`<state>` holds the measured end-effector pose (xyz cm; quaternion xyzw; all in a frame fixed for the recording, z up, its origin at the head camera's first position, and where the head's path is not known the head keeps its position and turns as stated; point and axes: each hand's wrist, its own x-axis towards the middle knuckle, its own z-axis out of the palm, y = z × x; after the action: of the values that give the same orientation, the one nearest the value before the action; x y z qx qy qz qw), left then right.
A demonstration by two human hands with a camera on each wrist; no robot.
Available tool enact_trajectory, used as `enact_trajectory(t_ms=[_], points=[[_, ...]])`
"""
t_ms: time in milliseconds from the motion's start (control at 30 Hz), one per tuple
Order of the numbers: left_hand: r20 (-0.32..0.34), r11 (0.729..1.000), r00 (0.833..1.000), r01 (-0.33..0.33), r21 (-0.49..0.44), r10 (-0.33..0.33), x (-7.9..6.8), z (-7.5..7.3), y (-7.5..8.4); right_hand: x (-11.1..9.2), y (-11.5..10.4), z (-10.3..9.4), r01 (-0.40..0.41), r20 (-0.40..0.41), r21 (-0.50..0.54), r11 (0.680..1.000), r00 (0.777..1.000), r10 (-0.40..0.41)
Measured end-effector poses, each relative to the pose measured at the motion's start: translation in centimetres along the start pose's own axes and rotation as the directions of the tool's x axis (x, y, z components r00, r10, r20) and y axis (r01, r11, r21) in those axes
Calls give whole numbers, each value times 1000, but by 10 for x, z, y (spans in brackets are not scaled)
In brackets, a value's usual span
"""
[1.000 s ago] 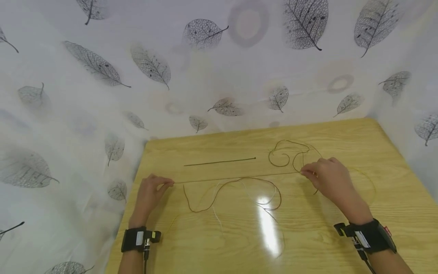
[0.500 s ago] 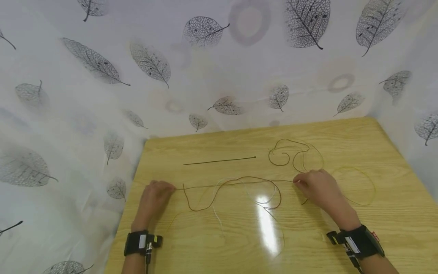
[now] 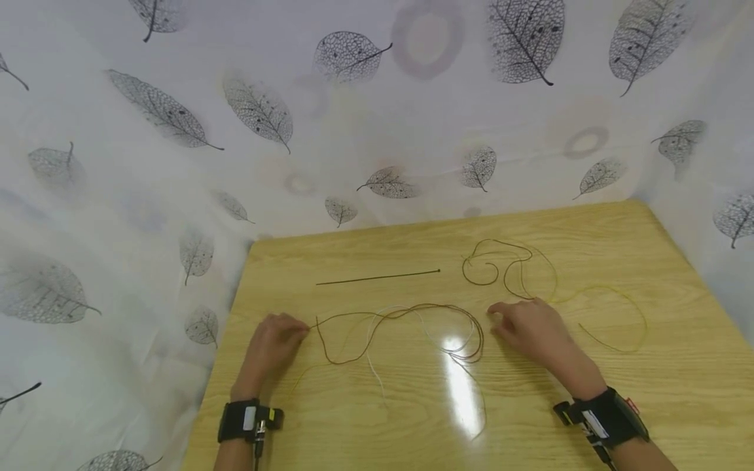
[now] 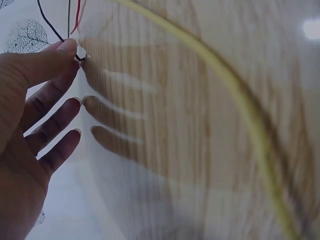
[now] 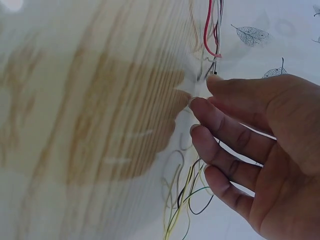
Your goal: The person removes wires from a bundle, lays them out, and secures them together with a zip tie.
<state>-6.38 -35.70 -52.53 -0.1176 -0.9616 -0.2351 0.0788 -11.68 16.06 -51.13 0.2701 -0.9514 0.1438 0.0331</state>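
In the head view my left hand [image 3: 273, 343] pinches the left end of a thin dark wire [image 3: 347, 314] between thumb and forefinger. The left wrist view shows this dark wire [image 4: 49, 22] bending past the fingertips. From there it runs right, over a red-brown wire [image 3: 347, 362] and a white wire [image 3: 372, 373], curving down with them into a bundle at the right. My right hand [image 3: 533, 330] hovers just right of that bundle, fingers loosely bent and holding nothing. In the right wrist view a red wire [image 5: 206, 30] and others lie beyond its thumb.
A straight black cable tie [image 3: 377, 277] lies behind the bundle. Towards the back right are a loosely coiled dark wire [image 3: 464, 269] and a yellow wire [image 3: 642, 317]. Leaf-printed cloth [image 3: 412, 131] surrounds the wooden table [image 3: 589, 242] at the back and sides.
The dark wire was stretched taut between both hands and came down onto the others. My right hand has let go of its end and moved left and nearer; the left hand shifted slightly nearer and right.
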Motion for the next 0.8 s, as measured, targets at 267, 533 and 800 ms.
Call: enact_trajectory(t_ms=[267,533,800], points=[[32,1000,999,7,-28,-6,-1,2,3,1,-3,0,22,18,4,1000,1000,-22],[68,997,996,54,-63,-50,-1,5,8,1,-3,-5,4,-9,9,1000,1000,-4],[91,995,994,60,-85,-52,0,1,15,1,-1,-8,1,-1,-4,1000,1000,-1]])
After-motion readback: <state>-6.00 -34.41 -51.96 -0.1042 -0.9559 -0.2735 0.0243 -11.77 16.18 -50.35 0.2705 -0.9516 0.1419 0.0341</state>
